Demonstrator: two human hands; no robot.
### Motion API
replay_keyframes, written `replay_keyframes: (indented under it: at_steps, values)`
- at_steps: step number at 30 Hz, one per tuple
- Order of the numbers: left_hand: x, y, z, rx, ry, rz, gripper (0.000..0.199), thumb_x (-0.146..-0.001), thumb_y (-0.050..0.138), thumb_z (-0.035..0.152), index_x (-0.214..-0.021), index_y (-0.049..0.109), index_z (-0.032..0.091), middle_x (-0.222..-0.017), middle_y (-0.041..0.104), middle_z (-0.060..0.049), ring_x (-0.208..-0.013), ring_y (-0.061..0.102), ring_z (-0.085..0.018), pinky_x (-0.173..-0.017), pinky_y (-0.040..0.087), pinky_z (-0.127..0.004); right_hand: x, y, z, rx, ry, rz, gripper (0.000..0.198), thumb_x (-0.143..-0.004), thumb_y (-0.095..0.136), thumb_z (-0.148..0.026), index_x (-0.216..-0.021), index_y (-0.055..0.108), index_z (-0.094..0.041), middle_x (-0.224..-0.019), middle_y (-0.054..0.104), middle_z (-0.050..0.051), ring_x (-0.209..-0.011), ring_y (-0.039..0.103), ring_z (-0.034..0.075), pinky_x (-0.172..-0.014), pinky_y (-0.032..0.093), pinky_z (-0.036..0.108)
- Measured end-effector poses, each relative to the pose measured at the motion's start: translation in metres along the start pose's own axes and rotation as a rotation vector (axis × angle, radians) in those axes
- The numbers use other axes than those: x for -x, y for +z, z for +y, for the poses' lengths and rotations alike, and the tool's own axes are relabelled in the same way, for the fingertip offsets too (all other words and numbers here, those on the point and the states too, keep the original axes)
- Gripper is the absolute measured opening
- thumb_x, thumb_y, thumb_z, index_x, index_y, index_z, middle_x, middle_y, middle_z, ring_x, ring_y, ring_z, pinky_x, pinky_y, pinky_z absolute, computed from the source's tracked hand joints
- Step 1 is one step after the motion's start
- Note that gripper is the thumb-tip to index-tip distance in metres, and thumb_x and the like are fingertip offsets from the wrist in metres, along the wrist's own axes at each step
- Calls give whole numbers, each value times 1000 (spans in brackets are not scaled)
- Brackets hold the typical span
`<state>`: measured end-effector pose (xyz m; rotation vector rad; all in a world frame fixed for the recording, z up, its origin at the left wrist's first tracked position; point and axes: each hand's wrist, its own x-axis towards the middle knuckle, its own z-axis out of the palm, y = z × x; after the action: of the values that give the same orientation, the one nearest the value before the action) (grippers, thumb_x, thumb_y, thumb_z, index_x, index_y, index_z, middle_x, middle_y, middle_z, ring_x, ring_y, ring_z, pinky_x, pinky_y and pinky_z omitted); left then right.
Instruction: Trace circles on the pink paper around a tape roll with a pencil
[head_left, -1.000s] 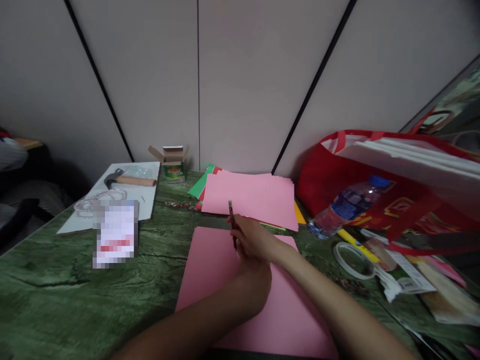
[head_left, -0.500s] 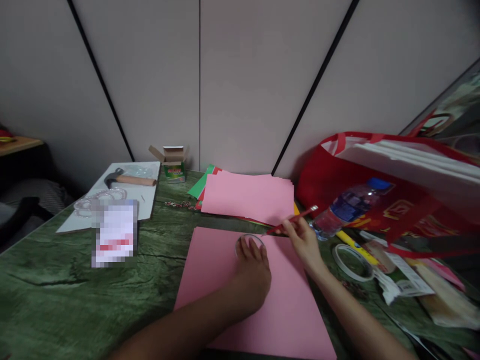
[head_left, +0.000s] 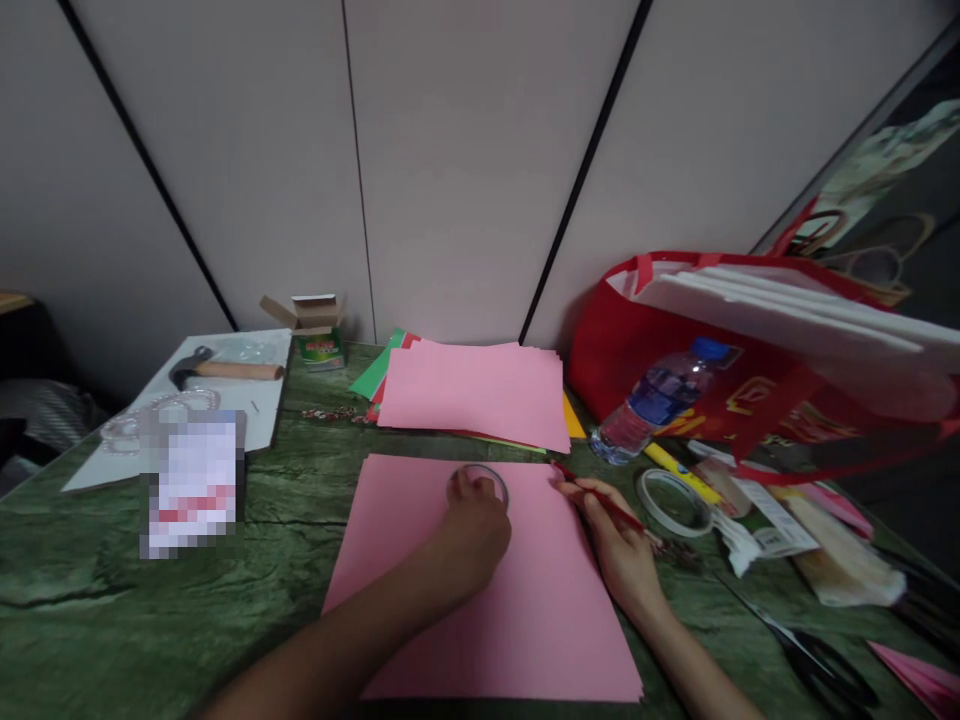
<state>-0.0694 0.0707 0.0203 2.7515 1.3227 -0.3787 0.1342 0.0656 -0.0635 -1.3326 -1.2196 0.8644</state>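
Note:
In the head view a large pink paper sheet [head_left: 517, 620], apparently one of a stack, lies on the table before me. Near its far edge is a round, thin-rimmed, see-through disc [head_left: 499, 487]. My left hand [head_left: 476, 525] is over it, fingers bent and gathered at its inside and rim. My right hand [head_left: 616, 545] rests at the sheet's right edge, closed around a red pencil [head_left: 619, 513]. The pencil lies low across the fingers, one end near the sheet's far right corner. The left fingertips are partly hidden.
Behind the sheet lie more pink papers [head_left: 472, 390]. To the right are a water bottle [head_left: 660, 400], a red bag [head_left: 600, 330], a tape roll [head_left: 675, 503], a yellow marker [head_left: 681, 472] and scissors [head_left: 817, 650]. At left, a hammer [head_left: 232, 370] lies on a white board, near a small box [head_left: 320, 345].
My left fingers have gone from spread flat on the disc to bent and gathered. My right hand has lowered towards the sheet's edge, tipping the pencil down. The camera view has shifted right.

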Motion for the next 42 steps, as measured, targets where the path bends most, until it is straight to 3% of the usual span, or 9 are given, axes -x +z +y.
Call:
replay_keyframes:
  at_steps: [4,7,10,16,19,25,29,37,42]
  values:
    - [8,-24,-18,152,-4,14,40,-72,41,-7,-108,55,3,-106,58,-19,-94,56,-25,-80,45,-37,-1,0,0,25,-24,-57,29,-83,57,-44,-99,56,-21,-111,68,11,-109,59,25,-99,39,43]
    - [11,-36,-27,199,-187,63,38,-73,39,-6,-107,52,5,-109,56,-18,-93,55,-24,-75,46,-36,0,0,5,-49,-56,-104,27,-82,59,-41,-101,52,-23,-117,65,12,-112,59,25,-99,40,42]
    - [10,-36,-17,112,-285,145,45,-67,45,-7,-111,48,3,-110,55,-20,-95,54,-27,-77,46,-39,0,0,8,-103,-125,-143,25,-81,60,-35,-101,50,-24,-120,63,11,-119,54,25,-104,35,45]
    - [-2,8,48,-28,99,222,38,-68,62,16,-103,54,2,-96,59,-19,-95,54,-33,-84,42,-50,0,-2,7,-79,-175,-80,24,-77,59,-26,-100,51,-24,-116,64,10,-117,55,25,-103,37,44]
    - [-9,32,62,-77,142,294,30,-74,59,18,-100,57,4,-95,60,-19,-97,54,-32,-85,42,-49,-1,-2,8,-64,-184,-36,21,-79,57,-28,-99,51,-23,-113,64,11,-113,58,25,-100,40,45]
    - [-17,49,54,-70,173,410,31,-70,61,18,-97,56,4,-94,60,-17,-96,54,-30,-84,43,-42,2,-1,11,136,-230,122,19,-82,55,-35,-93,53,-20,-98,67,12,-93,65,26,-85,48,43]
    - [-20,53,52,-55,141,464,30,-70,59,15,-97,56,3,-99,59,-19,-101,53,-32,-85,43,-41,3,-3,10,205,-218,147,21,-84,53,-40,-89,55,-19,-92,68,11,-88,65,25,-83,48,43]
    - [-18,50,49,-23,143,454,18,-70,55,8,-88,57,7,-80,57,-11,-84,53,-24,-82,45,-37,4,-3,16,-16,-78,218,25,-84,54,-45,-89,53,-20,-96,68,11,-81,68,21,-76,55,40]
    - [-17,49,49,2,141,454,24,-64,58,6,-89,59,5,-84,59,-12,-85,53,-24,-82,45,-37,5,-4,16,29,-95,188,26,-83,55,-45,-86,55,-19,-91,70,10,-80,69,22,-78,55,40]
